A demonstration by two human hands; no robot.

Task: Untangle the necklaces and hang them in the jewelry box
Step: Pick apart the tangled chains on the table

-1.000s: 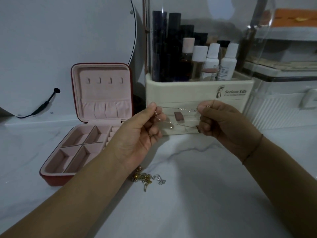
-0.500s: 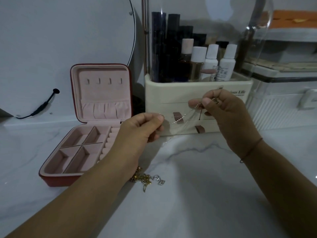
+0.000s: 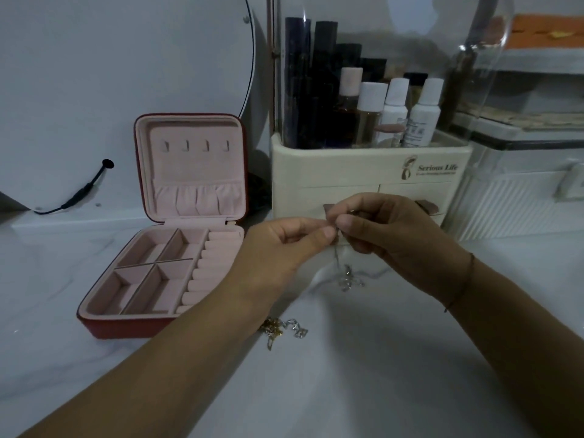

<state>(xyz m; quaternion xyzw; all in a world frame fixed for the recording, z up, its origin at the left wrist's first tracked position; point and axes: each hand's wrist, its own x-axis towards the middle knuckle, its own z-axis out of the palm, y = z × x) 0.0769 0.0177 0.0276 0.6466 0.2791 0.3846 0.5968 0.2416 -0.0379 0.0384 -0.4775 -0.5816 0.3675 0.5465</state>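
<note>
White marble-veined table (image 3: 363,384), open red jewelry box (image 3: 126,325) with pink lining at left, cream drawer organizer (image 3: 347,175) at back, clear ribbed container (image 3: 512,210) at right, tangled necklaces (image 3: 282,330) heaped near the middle

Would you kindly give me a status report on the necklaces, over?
Left hand and right hand both pinching silver necklace, pendant dangling. Tangled pile beside left forearm. Jewelry box open, hooks bare.

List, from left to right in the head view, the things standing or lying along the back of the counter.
black cable → jewelry box, open with its lid upright → cream organizer filled with bottles → white ribbed box
</note>
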